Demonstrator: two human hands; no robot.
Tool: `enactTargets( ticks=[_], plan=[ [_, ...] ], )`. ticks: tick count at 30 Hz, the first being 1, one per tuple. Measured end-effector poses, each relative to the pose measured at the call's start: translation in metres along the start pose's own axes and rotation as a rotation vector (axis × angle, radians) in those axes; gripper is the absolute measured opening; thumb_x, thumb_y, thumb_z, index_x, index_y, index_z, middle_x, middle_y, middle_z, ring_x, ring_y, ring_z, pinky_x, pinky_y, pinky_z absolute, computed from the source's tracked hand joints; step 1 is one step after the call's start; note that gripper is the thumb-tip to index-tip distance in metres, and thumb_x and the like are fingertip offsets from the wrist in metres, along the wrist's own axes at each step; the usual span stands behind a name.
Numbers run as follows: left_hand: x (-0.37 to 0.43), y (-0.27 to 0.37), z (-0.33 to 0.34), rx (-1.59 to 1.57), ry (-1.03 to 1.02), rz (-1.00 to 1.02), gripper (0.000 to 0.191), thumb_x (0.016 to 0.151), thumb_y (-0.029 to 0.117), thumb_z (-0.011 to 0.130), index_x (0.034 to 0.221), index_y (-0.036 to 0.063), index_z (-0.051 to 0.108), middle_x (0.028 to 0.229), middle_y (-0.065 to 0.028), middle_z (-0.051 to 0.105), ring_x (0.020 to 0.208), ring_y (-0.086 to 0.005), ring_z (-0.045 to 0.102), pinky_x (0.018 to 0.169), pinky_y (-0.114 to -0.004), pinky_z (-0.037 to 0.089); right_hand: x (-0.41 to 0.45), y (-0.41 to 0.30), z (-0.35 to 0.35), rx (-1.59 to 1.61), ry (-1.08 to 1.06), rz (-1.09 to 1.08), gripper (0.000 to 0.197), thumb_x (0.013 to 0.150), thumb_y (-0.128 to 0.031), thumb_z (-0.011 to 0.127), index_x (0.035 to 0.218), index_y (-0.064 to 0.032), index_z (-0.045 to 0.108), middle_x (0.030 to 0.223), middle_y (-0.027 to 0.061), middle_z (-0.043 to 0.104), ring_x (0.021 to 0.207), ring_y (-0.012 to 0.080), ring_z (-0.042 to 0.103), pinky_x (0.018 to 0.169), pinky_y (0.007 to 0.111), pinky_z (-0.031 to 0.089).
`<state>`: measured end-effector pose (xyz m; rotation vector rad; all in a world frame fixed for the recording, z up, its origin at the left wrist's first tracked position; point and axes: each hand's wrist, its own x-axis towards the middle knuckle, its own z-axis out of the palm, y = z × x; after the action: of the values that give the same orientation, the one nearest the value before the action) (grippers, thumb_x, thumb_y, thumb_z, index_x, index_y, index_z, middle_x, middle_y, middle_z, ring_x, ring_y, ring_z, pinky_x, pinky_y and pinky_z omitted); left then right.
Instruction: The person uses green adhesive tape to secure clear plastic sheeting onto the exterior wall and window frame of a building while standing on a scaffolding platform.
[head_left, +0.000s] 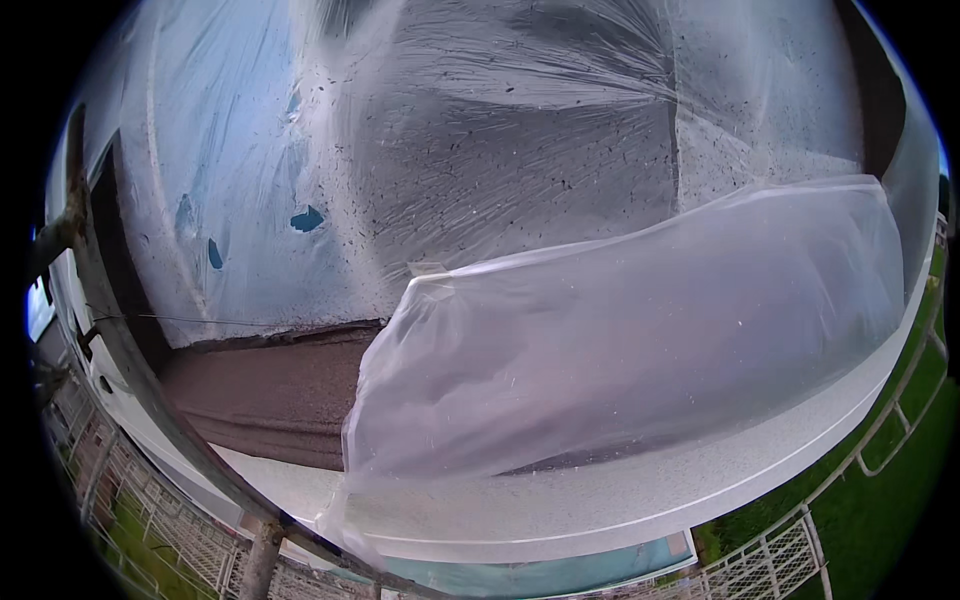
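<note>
Neither of my hands is in view. Before me, a large clear plastic sheet (525, 172), speckled with dark specks and creased, covers a window or door opening. Behind its left part shows something blue, and the film there has small tears. A second, milky plastic sheet (637, 322) hangs lower down, its upper edge running from a piece of clear tape (427, 271) up to the right. It lies over part of a brown rough-textured ledge (262, 390), which is bare at the left. Under it runs a pale wall band (585, 502).
A rusty metal scaffold pole (165, 405) curves down the left side, with a joint (75, 217) near the top. White mesh scaffold platforms (772, 555) lie far below at both sides. Green grass (862, 510) shows at the lower right, and a thin wire crosses at the left.
</note>
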<state>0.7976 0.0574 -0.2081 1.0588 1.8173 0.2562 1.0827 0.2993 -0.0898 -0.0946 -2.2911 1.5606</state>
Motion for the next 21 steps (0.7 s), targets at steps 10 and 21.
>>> enactTargets(
  ticks=[10,21],
  plan=[
    [-0.016,0.446,-0.098,-0.068,1.027,1.166,0.032,0.073,-0.01,0.061,0.104,-0.0005,0.063,0.103,-0.0163,0.064,0.099,-0.0294,0.061,0.089,-0.036,0.046,0.141,-0.208,-0.323,-0.824,0.907,-0.29,0.022,0.087,-0.012,0.057,0.102,0.0038,0.061,0.102,0.0173,0.065,0.095,0.0325,0.062,0.078,0.038,0.049],
    [0.077,0.555,-0.274,-0.527,0.635,0.915,0.038,0.094,0.029,0.052,0.102,-0.0054,0.064,0.097,-0.0127,0.066,0.088,-0.0173,0.061,0.08,-0.028,0.046,0.218,-0.186,-0.335,-0.628,0.839,0.384,0.035,0.083,-0.03,0.06,0.071,0.003,0.066,0.071,0.016,0.066,0.067,0.0279,0.065,0.063,0.037,0.049]
  ],
)
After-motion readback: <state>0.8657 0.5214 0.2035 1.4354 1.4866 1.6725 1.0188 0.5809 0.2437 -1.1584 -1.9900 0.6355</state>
